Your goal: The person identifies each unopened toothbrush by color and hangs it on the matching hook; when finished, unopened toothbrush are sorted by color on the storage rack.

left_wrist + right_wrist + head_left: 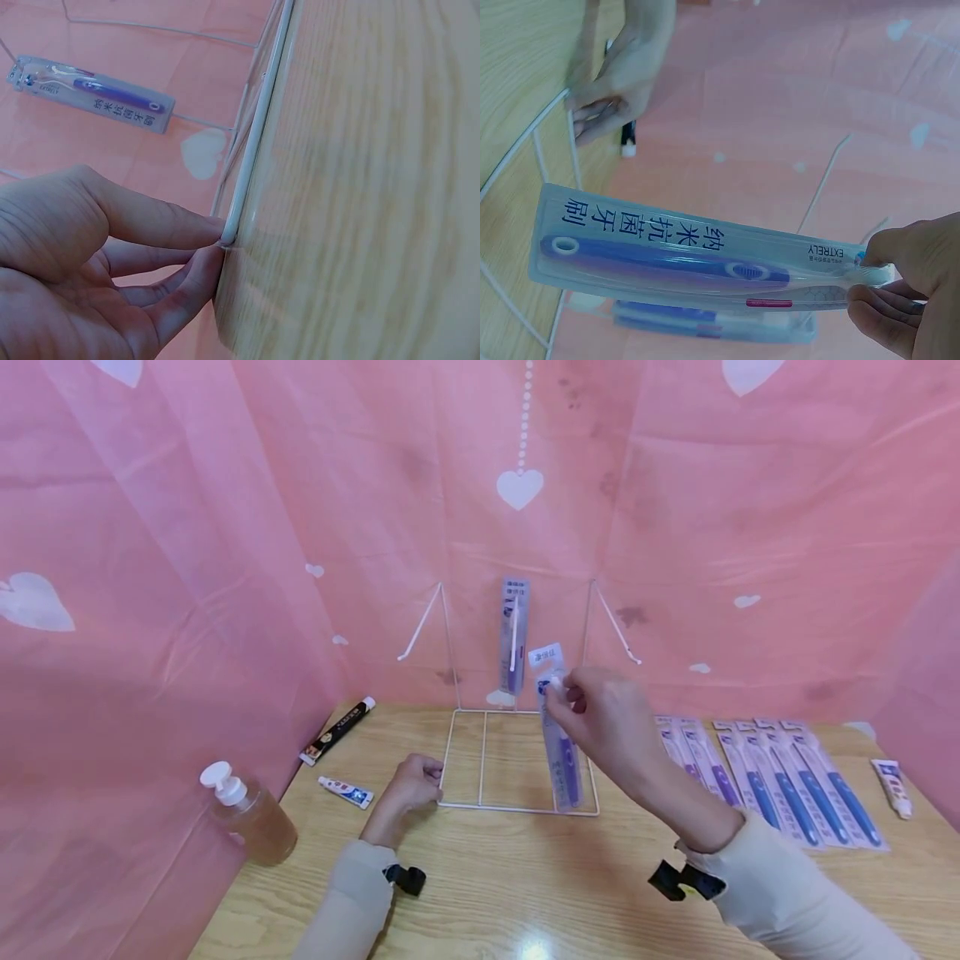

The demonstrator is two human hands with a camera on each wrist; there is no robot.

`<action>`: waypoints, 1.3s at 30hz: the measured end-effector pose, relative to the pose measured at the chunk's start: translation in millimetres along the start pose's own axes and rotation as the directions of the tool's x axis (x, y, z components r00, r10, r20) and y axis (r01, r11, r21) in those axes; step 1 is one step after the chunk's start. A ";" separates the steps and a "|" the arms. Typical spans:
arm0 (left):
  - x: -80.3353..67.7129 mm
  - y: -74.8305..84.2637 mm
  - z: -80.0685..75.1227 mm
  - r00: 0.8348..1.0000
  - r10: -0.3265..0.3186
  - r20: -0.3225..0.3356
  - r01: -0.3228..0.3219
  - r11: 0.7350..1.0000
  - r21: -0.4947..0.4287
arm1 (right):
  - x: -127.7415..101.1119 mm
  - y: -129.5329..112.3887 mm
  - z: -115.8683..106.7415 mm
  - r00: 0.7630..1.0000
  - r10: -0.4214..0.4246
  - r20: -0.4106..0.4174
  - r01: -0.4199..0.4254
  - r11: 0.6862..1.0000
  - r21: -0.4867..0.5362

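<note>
Your right hand pinches the toothbrush pack by its top. Keep your left hand pinching the rack corner, and line the pack's hole up with a hook.

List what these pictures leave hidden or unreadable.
- Head view: print on the held toothbrush pack is too small; the right hand covers its top.
- Left wrist view: the left hand is cut off by the edge.
- Right wrist view: a second pack lies mostly behind the held one.
</note>
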State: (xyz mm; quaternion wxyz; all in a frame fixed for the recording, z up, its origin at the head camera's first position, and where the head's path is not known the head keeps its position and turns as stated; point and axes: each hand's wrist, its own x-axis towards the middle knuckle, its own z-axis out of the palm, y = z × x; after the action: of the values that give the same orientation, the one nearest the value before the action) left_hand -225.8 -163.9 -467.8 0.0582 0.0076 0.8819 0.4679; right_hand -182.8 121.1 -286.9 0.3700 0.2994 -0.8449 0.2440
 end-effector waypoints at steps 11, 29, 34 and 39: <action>-1.7 -1.2 -0.7 0.999 0.033 -0.004 -0.033 0.999 0.017 | 11.7 -19.4 11.0 0.999 0.041 -0.015 -0.040 0.998 0.042; -2.1 3.1 -1.4 1.000 -0.016 0.011 0.016 1.000 0.019 | 31.8 -12.8 34.0 0.964 0.226 0.136 -0.242 0.964 0.108; -0.9 3.8 -2.0 1.000 -0.013 0.005 0.013 1.000 0.018 | 44.1 -2.9 42.4 0.937 0.308 0.162 -0.328 0.938 0.113; -0.8 3.4 -1.8 1.000 -0.009 0.004 0.009 1.000 0.018 | 59.0 9.1 53.5 0.915 0.373 0.152 -0.393 0.909 0.137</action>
State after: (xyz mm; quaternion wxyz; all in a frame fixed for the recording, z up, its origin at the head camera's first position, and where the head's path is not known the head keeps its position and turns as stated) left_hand -225.4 -163.5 -463.9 0.0621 0.0053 0.8859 0.4596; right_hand -246.9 74.4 -275.6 0.2365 0.1716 -0.8851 0.3621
